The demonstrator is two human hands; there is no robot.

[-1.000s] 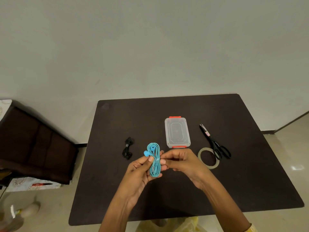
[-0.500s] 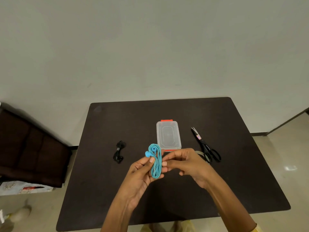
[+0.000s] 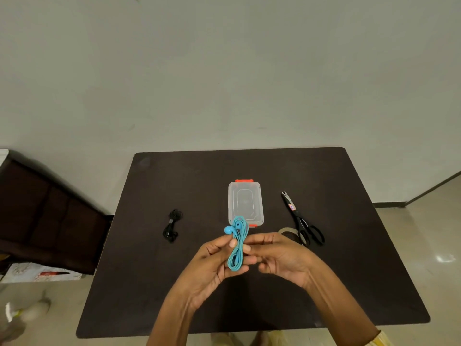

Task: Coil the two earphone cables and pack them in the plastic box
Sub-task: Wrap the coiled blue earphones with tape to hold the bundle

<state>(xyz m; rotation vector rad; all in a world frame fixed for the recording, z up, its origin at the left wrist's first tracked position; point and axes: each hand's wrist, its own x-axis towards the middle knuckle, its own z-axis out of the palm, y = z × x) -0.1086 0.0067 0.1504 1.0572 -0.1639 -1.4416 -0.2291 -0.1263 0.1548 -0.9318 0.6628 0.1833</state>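
A blue earphone cable (image 3: pixel 238 243) is folded into a long upright bundle above the table, its earbuds sticking out at the top left. My left hand (image 3: pixel 212 265) pinches the bundle from the left and my right hand (image 3: pixel 279 258) pinches it from the right at its middle. Just behind the bundle lies the clear plastic box (image 3: pixel 245 202) with orange clasps, its lid on. A black earphone cable (image 3: pixel 172 226) lies bundled on the table to the left of the box, apart from both hands.
Black scissors (image 3: pixel 303 221) lie right of the box, and a roll of clear tape (image 3: pixel 290 233) sits partly hidden behind my right hand. All rest on a dark table (image 3: pixel 349 270). A dark cushioned seat (image 3: pixel 45 216) stands left of the table.
The camera view has shifted a little. Both hands still hold the blue bundle in front of the box, and the bundle looks slightly longer and narrower than before.
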